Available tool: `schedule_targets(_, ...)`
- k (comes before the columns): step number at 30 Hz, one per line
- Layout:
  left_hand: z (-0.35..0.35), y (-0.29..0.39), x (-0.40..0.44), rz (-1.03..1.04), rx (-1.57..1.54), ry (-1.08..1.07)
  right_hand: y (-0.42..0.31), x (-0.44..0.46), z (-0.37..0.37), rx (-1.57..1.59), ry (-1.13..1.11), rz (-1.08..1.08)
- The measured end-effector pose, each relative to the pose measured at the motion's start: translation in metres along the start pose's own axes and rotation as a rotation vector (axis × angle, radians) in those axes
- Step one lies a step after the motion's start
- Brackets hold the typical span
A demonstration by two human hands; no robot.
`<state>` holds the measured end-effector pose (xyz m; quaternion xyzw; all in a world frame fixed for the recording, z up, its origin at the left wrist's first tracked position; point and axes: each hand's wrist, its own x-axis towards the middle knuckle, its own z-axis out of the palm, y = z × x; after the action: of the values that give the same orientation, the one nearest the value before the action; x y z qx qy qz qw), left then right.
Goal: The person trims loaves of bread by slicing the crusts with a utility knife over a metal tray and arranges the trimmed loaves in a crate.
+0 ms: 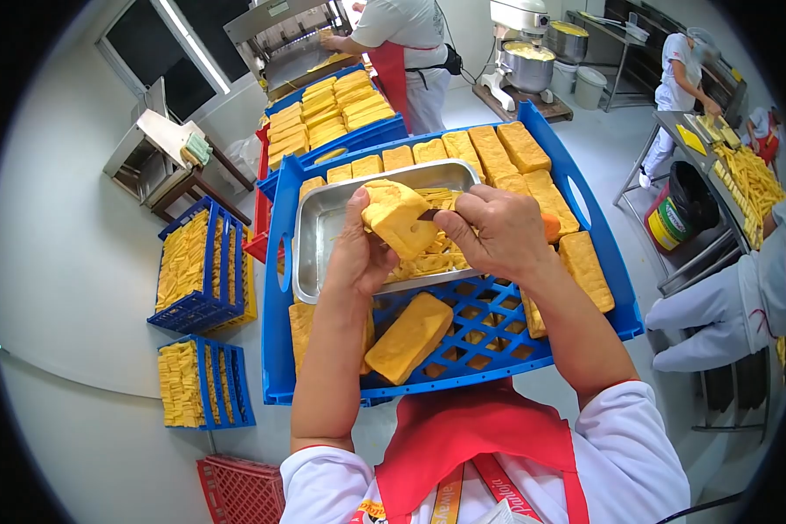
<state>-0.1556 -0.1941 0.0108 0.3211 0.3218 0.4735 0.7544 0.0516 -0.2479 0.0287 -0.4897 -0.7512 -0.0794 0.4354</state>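
My left hand [358, 249] grips a yellow loaf [399, 218], holding it tilted above a metal tray. In my right hand [502, 231] is a knife [429, 214]; a short piece of its dark blade shows against the loaf's right side. My fingers cover most of the knife, and an orange end, likely its handle, sticks out behind them. Yellow strips and trimmings [441, 258] lie in the metal tray [310, 271] under both hands. The tray rests in a blue plastic crate [275, 349], among whole loaves. One loaf [410, 338] lies at an angle near the crate's front.
Behind stands another blue crate of cut loaves [327, 113], beside a machine where a person [406, 52] works. Stacked crates of yellow strips [183, 262] stand at left. At right are a table with strips [751, 183], several people, a black bucket [681, 210] and a mixer [528, 65].
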Motion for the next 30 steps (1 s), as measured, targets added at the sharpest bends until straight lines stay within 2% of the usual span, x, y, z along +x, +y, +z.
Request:
schedule_targets(7,-0.007,-0.006,0.005,0.005,0.078,-0.071,0.009,0.001,-0.001,0.051,-0.18,-0.06)
schedule_targets(11,-0.002,-0.01,0.006,0.011,0.06,-0.016,0.01,0.002,0.001,0.021,-0.226,-0.07)
schedule_targets(15,-0.004,-0.01,0.006,0.009,0.082,-0.023,0.013,-0.003,0.011,0.038,-0.182,-0.074)
schedule_targets(17,-0.006,-0.009,0.007,0.007,0.101,-0.055,0.015,-0.003,0.009,0.069,-0.095,-0.172)
schedule_targets(19,-0.008,-0.007,0.012,0.022,0.014,0.094,0.017,-0.003,0.002,0.093,-0.088,-0.177)
schedule_targets(21,-0.009,0.006,0.008,0.047,0.017,0.072,0.02,-0.003,-0.003,0.122,-0.079,-0.176)
schedule_targets(23,0.004,0.01,-0.001,0.125,-0.011,0.087,0.028,0.0,-0.005,-0.108,-0.081,-0.038)
schedule_targets(24,0.013,0.01,-0.004,0.117,-0.012,0.095,0.034,0.0,-0.005,-0.104,-0.089,-0.033)
schedule_targets(26,0.021,0.007,-0.011,0.291,0.177,0.026,0.044,-0.006,0.003,-0.23,-0.09,0.093)
schedule_targets(27,0.022,0.012,-0.023,0.294,0.404,-0.134,0.042,-0.005,-0.002,-0.229,-0.094,0.149)
schedule_targets(28,0.042,0.008,-0.039,0.241,0.483,-0.191,0.041,-0.002,-0.008,-0.219,-0.169,0.26)
schedule_targets(30,0.063,0.001,-0.058,-0.094,0.793,-0.29,0.04,-0.001,-0.016,-0.135,-0.179,0.338)
